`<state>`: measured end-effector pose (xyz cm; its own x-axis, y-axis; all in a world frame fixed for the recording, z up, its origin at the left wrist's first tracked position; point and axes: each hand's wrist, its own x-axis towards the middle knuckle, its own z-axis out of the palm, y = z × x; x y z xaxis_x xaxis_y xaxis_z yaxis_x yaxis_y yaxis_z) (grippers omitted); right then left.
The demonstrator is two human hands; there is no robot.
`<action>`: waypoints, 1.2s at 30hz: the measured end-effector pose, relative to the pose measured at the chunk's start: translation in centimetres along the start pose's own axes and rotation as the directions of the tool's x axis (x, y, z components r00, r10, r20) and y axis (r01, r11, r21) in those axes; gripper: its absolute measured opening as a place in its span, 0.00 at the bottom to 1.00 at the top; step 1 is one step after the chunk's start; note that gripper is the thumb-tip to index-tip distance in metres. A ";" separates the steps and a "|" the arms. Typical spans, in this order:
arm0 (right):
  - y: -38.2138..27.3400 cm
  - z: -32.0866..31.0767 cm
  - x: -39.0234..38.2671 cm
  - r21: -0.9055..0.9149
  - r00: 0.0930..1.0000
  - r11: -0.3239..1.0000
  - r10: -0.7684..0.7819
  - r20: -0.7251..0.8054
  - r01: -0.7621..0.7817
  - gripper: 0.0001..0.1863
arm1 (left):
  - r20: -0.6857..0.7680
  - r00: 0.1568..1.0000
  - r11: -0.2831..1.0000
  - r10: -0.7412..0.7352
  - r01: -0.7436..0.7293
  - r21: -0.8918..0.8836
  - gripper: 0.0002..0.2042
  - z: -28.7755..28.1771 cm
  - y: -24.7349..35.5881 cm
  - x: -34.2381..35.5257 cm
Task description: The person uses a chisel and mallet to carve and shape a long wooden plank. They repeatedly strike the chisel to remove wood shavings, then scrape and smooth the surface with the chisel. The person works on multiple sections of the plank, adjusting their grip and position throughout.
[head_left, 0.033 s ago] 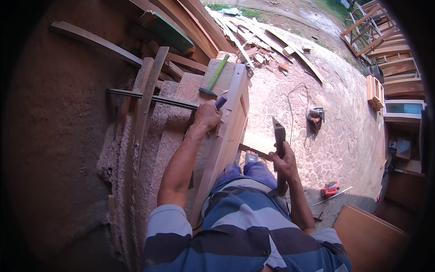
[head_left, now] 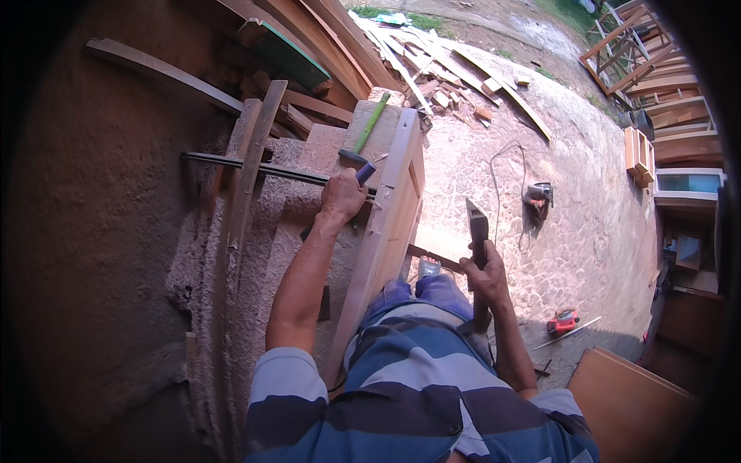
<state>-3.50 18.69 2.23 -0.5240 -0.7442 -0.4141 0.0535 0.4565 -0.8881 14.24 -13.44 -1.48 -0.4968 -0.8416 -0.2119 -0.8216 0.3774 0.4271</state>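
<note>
Just left of my legs: pale wooden panelled frame, narrow edge up, running away from me; this is the piece under work. Right of the frame, my right hand has its fingers wrapped around a long dark bar-like tool with a slanted tip, held well apart from the wood; little change there. Left of the frame, my left hand is curled around a blue-violet cylindrical tool handle; the tool's working end I cannot make out.

Change since the last glance: left fist has slid leftward off the frame's edge, and a pale curled sliver shows there. My reading: edge uncovered to my eye, no cutting this instant.

Right of the frame's near end: flat reddish-brown boards, then a compact red tool.

Left of the frame: slim dark metal rail crosses toward it by my left hand, the likeliest obstruction. Green-handled hammer with dark head lies just beyond that fist, also close.

Farther right of the frame: dark-and-silver corded power tool on the ground, cord looping nearby. Beyond the frame's far end: scattered pale wooden offcuts.
</note>
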 end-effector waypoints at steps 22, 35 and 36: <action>-2.3 0.7 1.1 -0.058 0.992 0.997 -0.051 0.113 0.058 0.20 | 0.033 0.974 0.953 0.224 -0.212 -0.215 0.09 1.1 0.3 -4.4; -7.8 5.1 1.8 -0.096 0.970 0.991 -0.072 0.231 0.097 0.24 | -0.128 0.989 0.961 0.079 -0.109 -0.255 0.08 1.9 -2.1 -7.7; -8.9 5.8 2.1 -0.050 0.960 0.995 -0.070 0.272 0.087 0.26 | -0.101 0.994 0.977 0.046 -0.066 -0.204 0.08 1.8 -3.6 -8.3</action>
<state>-0.16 10.21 8.08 -0.2754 -0.8790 -0.3893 -0.0346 0.4137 -0.9097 20.79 -7.12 -2.86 -0.5033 -0.8580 -0.1022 -0.7127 0.3454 0.6105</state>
